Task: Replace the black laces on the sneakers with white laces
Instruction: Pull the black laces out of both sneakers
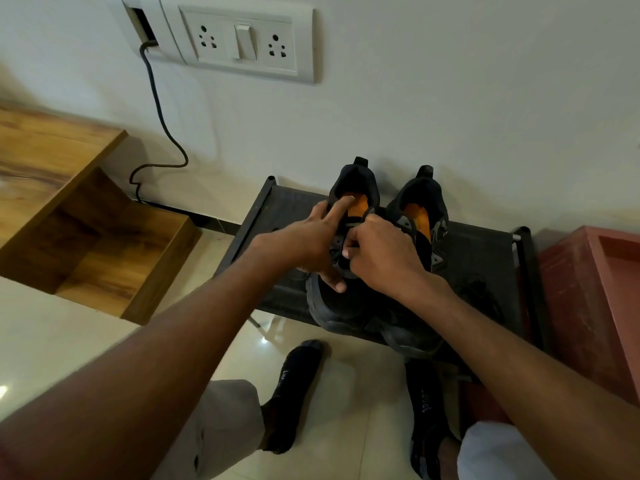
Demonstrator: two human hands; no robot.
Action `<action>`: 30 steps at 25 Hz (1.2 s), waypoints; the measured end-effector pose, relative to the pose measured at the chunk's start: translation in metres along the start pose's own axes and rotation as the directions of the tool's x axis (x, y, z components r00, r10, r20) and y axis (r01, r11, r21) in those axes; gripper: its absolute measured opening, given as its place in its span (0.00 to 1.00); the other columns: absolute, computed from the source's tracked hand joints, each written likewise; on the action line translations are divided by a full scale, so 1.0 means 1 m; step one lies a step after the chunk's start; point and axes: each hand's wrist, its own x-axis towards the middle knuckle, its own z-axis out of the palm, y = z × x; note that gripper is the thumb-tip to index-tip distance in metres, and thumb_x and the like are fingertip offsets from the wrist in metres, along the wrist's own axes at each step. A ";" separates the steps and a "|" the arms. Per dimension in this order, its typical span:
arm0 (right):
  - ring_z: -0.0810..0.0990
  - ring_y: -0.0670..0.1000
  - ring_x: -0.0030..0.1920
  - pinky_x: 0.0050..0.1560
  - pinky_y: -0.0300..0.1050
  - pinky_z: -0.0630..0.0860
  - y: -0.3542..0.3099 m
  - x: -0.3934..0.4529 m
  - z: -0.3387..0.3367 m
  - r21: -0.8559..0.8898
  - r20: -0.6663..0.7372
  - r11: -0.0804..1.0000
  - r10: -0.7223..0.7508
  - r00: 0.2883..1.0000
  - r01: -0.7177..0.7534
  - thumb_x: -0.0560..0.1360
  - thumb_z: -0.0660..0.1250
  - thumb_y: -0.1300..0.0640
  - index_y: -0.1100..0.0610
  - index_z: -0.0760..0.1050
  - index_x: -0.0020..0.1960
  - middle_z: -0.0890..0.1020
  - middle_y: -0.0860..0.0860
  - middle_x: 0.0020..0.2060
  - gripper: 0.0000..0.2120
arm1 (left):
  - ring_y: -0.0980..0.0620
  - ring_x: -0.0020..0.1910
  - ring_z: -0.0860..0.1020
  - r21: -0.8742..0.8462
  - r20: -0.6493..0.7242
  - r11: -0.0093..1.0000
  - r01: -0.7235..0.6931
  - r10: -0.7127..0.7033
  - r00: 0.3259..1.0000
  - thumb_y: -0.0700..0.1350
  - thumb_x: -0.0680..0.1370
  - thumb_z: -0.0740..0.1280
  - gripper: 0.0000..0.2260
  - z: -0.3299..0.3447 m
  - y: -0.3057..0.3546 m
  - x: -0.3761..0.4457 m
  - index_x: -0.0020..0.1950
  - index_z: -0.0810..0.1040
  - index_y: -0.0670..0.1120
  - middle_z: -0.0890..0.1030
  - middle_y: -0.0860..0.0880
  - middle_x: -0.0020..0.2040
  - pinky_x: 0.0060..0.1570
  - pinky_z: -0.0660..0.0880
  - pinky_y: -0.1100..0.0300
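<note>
Black sneakers sit on a dark rack against the wall.

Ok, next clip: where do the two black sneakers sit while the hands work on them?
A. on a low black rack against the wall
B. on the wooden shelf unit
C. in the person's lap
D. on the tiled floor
A: both black sneakers stand on the low black rack by the wall, with the left hand and right hand on the nearer-left one.

Two sneakers side by side on shoe rack against far wall; wooden shelf left, box right, switchboard above.
</note>
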 end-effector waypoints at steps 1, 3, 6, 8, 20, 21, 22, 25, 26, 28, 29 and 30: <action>0.79 0.56 0.54 0.58 0.60 0.77 0.000 -0.002 0.000 0.037 -0.012 0.999 0.017 1.000 -0.017 0.81 0.69 0.54 0.52 0.83 0.54 0.74 0.52 0.54 0.05 | 0.34 0.78 0.63 -0.009 0.002 1.000 0.007 -0.007 1.000 0.53 0.60 0.86 0.68 0.003 0.001 0.001 0.79 0.35 0.67 0.50 0.46 0.84 0.70 0.69 0.35; 0.78 0.56 0.51 0.52 0.56 0.78 0.004 -0.009 0.000 0.133 -0.063 0.988 0.081 0.995 -0.072 0.81 0.69 0.55 0.54 0.83 0.52 0.72 0.51 0.53 0.04 | 0.34 0.76 0.66 -0.043 -0.020 0.999 0.018 -0.019 1.000 0.53 0.59 0.87 0.68 0.003 0.000 -0.001 0.78 0.36 0.69 0.61 0.43 0.80 0.69 0.70 0.34; 0.77 0.53 0.48 0.46 0.47 0.73 0.015 -0.022 -0.012 0.244 -0.282 0.967 0.136 0.950 -0.066 0.83 0.66 0.57 0.55 0.81 0.52 0.71 0.50 0.53 0.05 | 0.33 0.75 0.68 -0.033 -0.034 0.999 0.027 -0.028 0.999 0.54 0.59 0.87 0.68 0.004 -0.003 0.001 0.77 0.35 0.69 0.68 0.40 0.77 0.69 0.70 0.33; 0.76 0.51 0.49 0.47 0.46 0.75 0.020 -0.021 -0.022 0.174 -0.444 0.983 0.024 0.896 0.060 0.83 0.67 0.56 0.53 0.80 0.53 0.71 0.49 0.54 0.04 | 0.33 0.75 0.68 -0.016 -0.024 1.000 0.025 -0.025 0.999 0.55 0.59 0.86 0.68 0.004 -0.003 0.001 0.77 0.34 0.69 0.68 0.40 0.77 0.69 0.69 0.32; 0.81 0.45 0.53 0.60 0.45 0.79 0.025 -0.006 0.000 0.718 -0.340 0.696 0.350 0.873 0.001 0.76 0.76 0.56 0.51 0.86 0.47 0.82 0.46 0.51 0.01 | 0.34 0.72 0.72 -0.039 -0.004 0.998 0.042 -0.043 0.999 0.53 0.61 0.86 0.67 -0.001 -0.004 0.001 0.77 0.35 0.67 0.71 0.40 0.74 0.68 0.72 0.34; 0.79 0.47 0.57 0.62 0.46 0.77 0.024 -0.008 0.003 0.615 -0.385 0.789 0.292 0.876 0.007 0.77 0.76 0.54 0.51 0.84 0.52 0.79 0.48 0.55 0.04 | 0.34 0.71 0.72 -0.025 -0.003 0.999 0.039 -0.039 0.999 0.53 0.61 0.86 0.67 -0.001 -0.004 0.001 0.77 0.34 0.67 0.72 0.40 0.74 0.67 0.73 0.34; 0.75 0.50 0.61 0.63 0.47 0.75 0.023 -0.010 0.008 0.437 -0.407 0.899 0.169 0.898 0.028 0.77 0.76 0.53 0.51 0.83 0.56 0.76 0.49 0.60 0.08 | 0.35 0.71 0.73 -0.013 -0.002 0.999 0.036 -0.036 0.999 0.54 0.61 0.86 0.67 0.000 -0.004 0.001 0.77 0.34 0.67 0.72 0.40 0.74 0.67 0.73 0.35; 0.68 0.54 0.69 0.66 0.55 0.70 0.019 -0.006 0.023 -0.040 -0.262 0.991 -0.131 0.956 0.125 0.76 0.75 0.49 0.49 0.82 0.57 0.70 0.48 0.70 0.11 | 0.36 0.71 0.73 0.010 -0.015 1.000 0.026 -0.026 1.000 0.55 0.60 0.86 0.67 0.001 -0.003 0.001 0.78 0.35 0.67 0.72 0.41 0.74 0.67 0.73 0.36; 0.68 0.54 0.71 0.66 0.56 0.69 0.019 -0.005 0.026 -0.100 -0.235 0.986 -0.152 0.960 0.132 0.76 0.75 0.49 0.48 0.84 0.54 0.70 0.47 0.72 0.08 | 0.35 0.71 0.73 0.008 -0.014 1.000 0.024 -0.024 1.000 0.55 0.60 0.86 0.67 0.001 -0.003 0.002 0.78 0.35 0.67 0.72 0.41 0.74 0.67 0.73 0.36; 0.72 0.52 0.67 0.64 0.53 0.71 0.018 -0.002 0.024 0.033 -0.332 0.989 -0.128 0.935 0.147 0.75 0.76 0.53 0.48 0.86 0.48 0.75 0.45 0.67 0.02 | 0.35 0.71 0.72 0.008 -0.013 1.000 0.030 -0.030 0.999 0.55 0.59 0.86 0.67 0.001 -0.004 0.004 0.77 0.35 0.67 0.72 0.41 0.75 0.67 0.73 0.34; 0.76 0.50 0.62 0.61 0.51 0.74 0.018 0.000 0.014 0.245 -0.427 0.963 0.000 0.904 0.116 0.76 0.76 0.55 0.49 0.86 0.46 0.78 0.45 0.62 0.02 | 0.35 0.72 0.72 0.007 -0.006 0.999 0.034 -0.034 0.999 0.55 0.59 0.87 0.67 0.001 -0.004 0.006 0.77 0.35 0.68 0.71 0.41 0.75 0.68 0.72 0.34; 0.79 0.48 0.57 0.59 0.48 0.77 0.020 0.002 0.000 0.493 -0.465 0.866 0.177 0.868 0.087 0.76 0.76 0.56 0.51 0.85 0.45 0.80 0.46 0.57 0.02 | 0.35 0.72 0.71 0.005 0.003 0.999 0.036 -0.036 0.999 0.54 0.60 0.87 0.67 0.001 -0.003 0.007 0.77 0.34 0.67 0.71 0.41 0.75 0.68 0.71 0.33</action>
